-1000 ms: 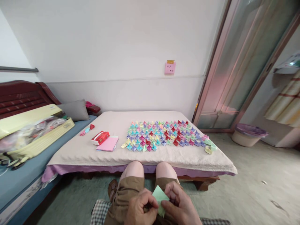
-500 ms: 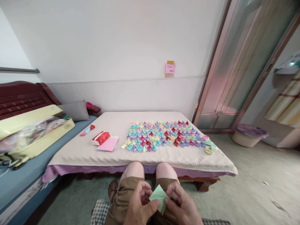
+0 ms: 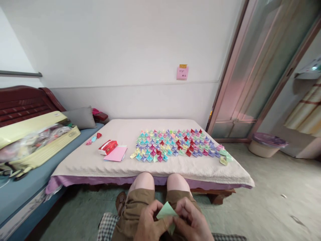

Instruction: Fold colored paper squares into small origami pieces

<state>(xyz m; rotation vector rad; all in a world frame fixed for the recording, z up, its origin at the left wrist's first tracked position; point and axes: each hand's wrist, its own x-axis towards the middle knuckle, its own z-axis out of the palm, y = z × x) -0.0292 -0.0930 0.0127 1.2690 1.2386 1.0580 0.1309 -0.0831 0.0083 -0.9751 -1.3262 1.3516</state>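
A light green sheet of folding paper (image 3: 166,211) is held above my lap, its pointed corner upward. My left hand (image 3: 153,222) grips its left side, with the thumb across the front. On the other side my right hand (image 3: 188,219) pinches the paper, thumb close to the left thumb. The lower part of the paper is mostly hidden behind the thumbs. In front of my knees, rows of small folded paper pieces (image 3: 167,145) in many colours cover part of the cloth-topped table (image 3: 85,167).
A red and white packet (image 3: 108,147) lies beside pink paper sheets (image 3: 116,154). At the left, an open yellow case (image 3: 67,139) rests on a blue-covered seat. A pink note (image 3: 182,73) is stuck to the wall. A lined bin (image 3: 267,145) stands on the floor at right.
The green paper has dropped slightly and moved a little left. Both thumbs have come closer together and cover more of its lower part.
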